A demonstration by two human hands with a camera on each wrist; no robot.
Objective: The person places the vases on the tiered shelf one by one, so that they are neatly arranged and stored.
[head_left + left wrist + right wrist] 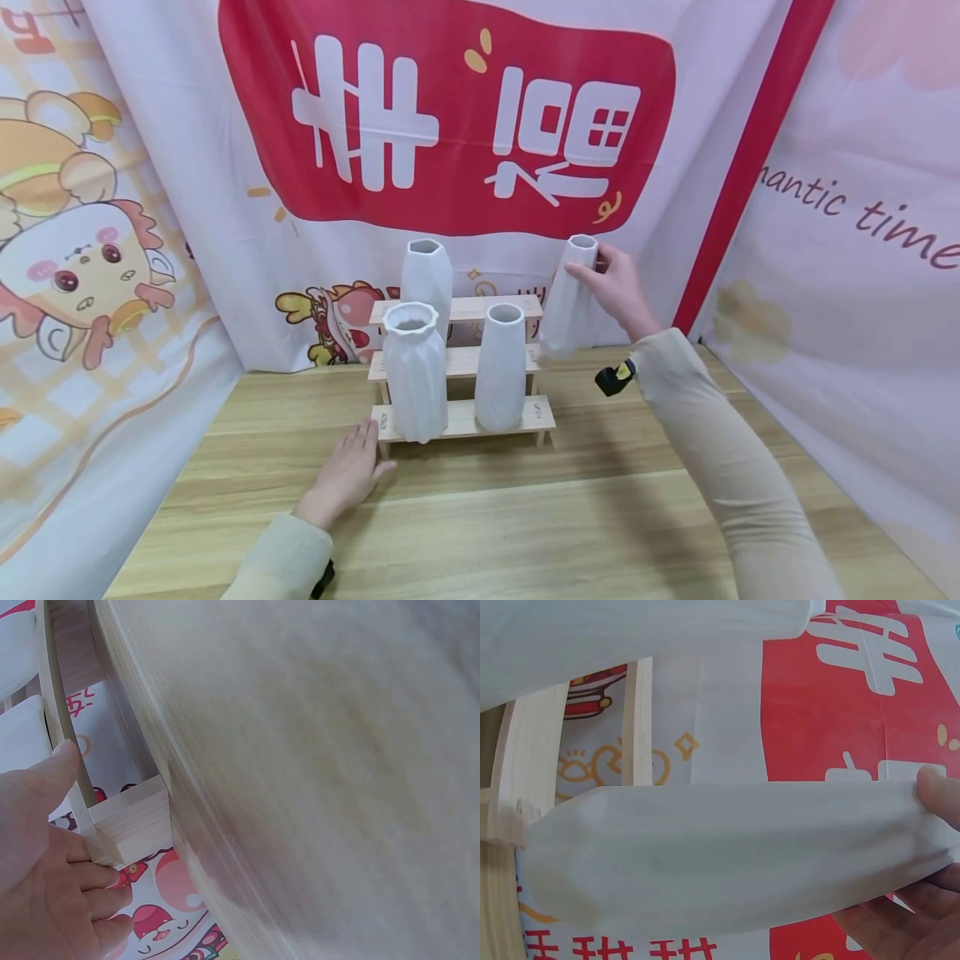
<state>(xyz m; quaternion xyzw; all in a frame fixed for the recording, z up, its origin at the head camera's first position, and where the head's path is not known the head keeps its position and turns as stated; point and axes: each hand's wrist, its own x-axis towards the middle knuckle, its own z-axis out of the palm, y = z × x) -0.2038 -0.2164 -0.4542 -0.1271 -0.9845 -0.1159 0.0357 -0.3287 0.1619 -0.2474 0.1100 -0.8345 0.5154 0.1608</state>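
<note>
My right hand grips a tall white vase near its rim, thumb on one side and fingers on the other. The vase leans slightly at the right end of a three-tier wooden stand; its base is blurred. My left hand holds the stand's front left corner, thumb at the front edge and fingers round the end. A ribbed white vase with a scalloped rim and a smoother tapering vase stand on the lowest tier. Behind the ribbed one rises a faceted white vase, its foot hidden.
The stand is on a wood-grain table close to the back. A printed cloth backdrop with a red panel hangs directly behind it, and side cloths enclose the table. A black wrist device hangs at my right cuff.
</note>
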